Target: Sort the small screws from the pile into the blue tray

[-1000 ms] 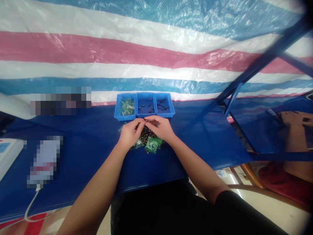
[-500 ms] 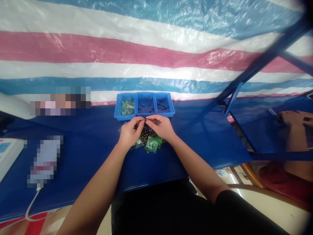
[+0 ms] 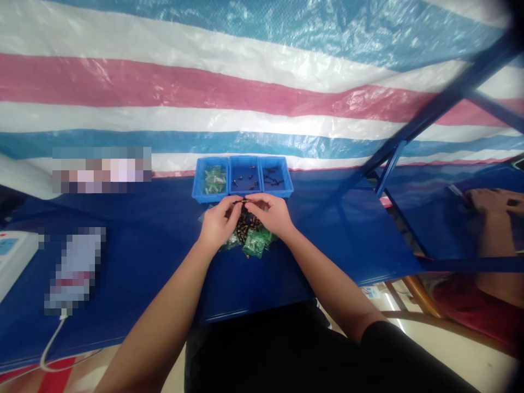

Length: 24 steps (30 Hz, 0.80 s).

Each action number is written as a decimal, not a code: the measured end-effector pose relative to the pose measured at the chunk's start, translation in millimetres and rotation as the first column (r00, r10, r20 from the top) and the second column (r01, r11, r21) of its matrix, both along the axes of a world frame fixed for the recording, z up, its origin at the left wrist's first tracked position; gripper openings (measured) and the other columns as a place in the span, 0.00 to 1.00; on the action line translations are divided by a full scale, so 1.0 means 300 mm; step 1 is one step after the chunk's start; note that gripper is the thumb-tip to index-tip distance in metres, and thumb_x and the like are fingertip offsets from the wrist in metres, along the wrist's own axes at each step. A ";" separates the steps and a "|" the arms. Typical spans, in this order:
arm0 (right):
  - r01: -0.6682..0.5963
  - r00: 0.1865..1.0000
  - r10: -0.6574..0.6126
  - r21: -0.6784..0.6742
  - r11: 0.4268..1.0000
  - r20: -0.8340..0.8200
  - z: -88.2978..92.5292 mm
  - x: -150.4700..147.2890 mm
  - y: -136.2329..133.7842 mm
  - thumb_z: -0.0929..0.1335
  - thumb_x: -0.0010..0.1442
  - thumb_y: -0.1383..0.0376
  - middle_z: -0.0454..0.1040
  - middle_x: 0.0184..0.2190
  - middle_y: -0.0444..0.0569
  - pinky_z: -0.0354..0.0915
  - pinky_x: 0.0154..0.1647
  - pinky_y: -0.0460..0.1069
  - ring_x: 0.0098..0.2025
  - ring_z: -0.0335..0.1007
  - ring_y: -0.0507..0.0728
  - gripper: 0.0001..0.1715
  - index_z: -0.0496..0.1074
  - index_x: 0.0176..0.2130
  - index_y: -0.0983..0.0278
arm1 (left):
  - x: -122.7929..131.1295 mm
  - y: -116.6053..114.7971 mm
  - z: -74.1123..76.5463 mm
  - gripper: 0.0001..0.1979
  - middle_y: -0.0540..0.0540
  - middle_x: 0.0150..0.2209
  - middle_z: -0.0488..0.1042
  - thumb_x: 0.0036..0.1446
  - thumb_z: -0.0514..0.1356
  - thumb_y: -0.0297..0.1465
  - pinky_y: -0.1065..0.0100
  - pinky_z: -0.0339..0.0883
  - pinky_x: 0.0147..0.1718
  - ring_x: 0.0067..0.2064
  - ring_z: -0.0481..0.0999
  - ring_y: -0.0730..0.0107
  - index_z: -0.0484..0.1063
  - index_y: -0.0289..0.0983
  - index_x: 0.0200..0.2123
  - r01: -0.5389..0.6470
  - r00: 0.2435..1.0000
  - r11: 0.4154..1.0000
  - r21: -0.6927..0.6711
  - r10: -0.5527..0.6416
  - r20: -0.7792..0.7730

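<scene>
My left hand (image 3: 221, 219) and my right hand (image 3: 269, 212) meet fingertip to fingertip just in front of the blue bins. Both are closed in a pinch on a small, thin metallic part (image 3: 244, 201), mostly covered by the fingers and too small to name. Below them on the table lies a pile of small brass and black parts (image 3: 244, 228). Green-tinted clear plastic packets (image 3: 256, 243) lie against the pile, partly under my right hand.
Three joined blue bins stand behind my hands: the left bin (image 3: 198, 183) holds green packets, the middle bin (image 3: 244, 162) a few metallic parts, the right bin (image 3: 275, 161) dark thin pieces. A blue metal frame (image 3: 413, 128) rises at right, near another person's hand (image 3: 491, 201). A white cable (image 3: 52, 341) hangs at left.
Almost nothing differs. My two hands stay together at the same spot, and the small part between the fingertips shows slightly more. The view has shifted a little.
</scene>
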State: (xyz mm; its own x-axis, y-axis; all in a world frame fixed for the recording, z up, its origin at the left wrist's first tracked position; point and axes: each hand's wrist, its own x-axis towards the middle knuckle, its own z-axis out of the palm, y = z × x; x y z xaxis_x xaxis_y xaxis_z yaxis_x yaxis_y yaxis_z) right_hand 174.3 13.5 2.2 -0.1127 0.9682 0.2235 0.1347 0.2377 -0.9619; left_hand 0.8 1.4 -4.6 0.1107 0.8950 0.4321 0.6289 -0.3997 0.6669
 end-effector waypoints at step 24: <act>-0.047 0.997 0.042 -0.068 0.997 -0.062 -0.027 -0.008 0.006 0.72 0.56 0.56 0.81 0.39 0.49 0.75 0.43 0.52 0.37 0.78 0.55 0.18 0.77 0.44 0.61 | -0.003 0.008 -0.007 0.13 0.50 0.29 0.76 0.63 0.56 0.38 0.74 0.66 0.32 0.29 0.74 0.75 0.75 0.39 0.46 -0.014 0.999 0.998 0.056 0.016 -0.037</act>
